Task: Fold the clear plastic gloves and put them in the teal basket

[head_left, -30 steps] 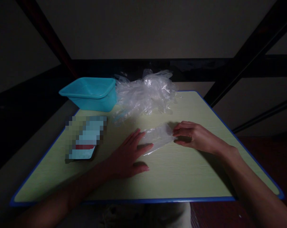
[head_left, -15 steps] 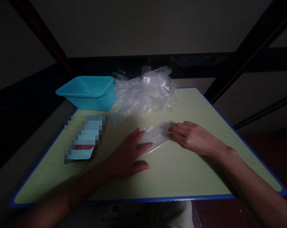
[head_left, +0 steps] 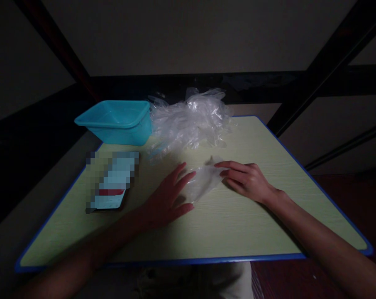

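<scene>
A small clear plastic piece (head_left: 203,180), a thin film glove or bag, lies on the pale green table (head_left: 238,224) between my hands. My left hand (head_left: 167,197) rests flat with fingers spread, its fingertips on the piece's left end. My right hand (head_left: 245,179) reaches in from the right, fingers stretched out, touching the piece's right edge, which is slightly lifted and folded over. Neither hand grips it.
A heap of clear plastic film (head_left: 191,120) sits at the table's far middle. A turquoise plastic tub (head_left: 116,121) stands at the far left. A phone with a lit, blurred screen (head_left: 111,180) lies left of my hand. Dark bed-frame bars run behind.
My right hand has slid left, pushing the plastic piece's right end inward and folding it. My left hand shifted slightly up onto the piece.
</scene>
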Motion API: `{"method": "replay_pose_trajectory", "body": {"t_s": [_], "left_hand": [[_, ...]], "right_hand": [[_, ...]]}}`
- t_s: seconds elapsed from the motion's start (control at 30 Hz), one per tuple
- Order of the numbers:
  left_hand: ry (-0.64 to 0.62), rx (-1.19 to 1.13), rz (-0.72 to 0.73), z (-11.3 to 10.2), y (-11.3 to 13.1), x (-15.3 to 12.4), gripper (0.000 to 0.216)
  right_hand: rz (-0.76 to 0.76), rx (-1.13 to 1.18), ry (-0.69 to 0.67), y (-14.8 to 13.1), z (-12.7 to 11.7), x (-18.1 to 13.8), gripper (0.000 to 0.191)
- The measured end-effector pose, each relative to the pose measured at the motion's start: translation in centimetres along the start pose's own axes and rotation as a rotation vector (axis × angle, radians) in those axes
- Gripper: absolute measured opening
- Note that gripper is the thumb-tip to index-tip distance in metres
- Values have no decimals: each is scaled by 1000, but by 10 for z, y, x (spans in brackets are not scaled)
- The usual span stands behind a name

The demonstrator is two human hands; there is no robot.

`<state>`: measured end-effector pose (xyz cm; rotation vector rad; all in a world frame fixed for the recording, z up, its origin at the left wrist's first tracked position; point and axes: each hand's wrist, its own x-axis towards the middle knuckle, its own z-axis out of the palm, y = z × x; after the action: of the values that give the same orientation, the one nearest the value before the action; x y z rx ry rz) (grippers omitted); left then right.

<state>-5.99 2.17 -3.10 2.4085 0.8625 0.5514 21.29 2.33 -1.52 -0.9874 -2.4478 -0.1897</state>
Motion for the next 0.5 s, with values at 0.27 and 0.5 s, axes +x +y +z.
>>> {"method": "replay_pose_trajectory", "body": {"t_s": [0.27, 0.5], "left_hand": [[165, -656, -256, -4, -21, 51, 66], [36, -803, -337, -10, -12, 93, 54]], "right_hand": [[116, 424, 173, -3, -4, 7, 26], [302, 631, 314, 0, 1, 11, 24]]}}
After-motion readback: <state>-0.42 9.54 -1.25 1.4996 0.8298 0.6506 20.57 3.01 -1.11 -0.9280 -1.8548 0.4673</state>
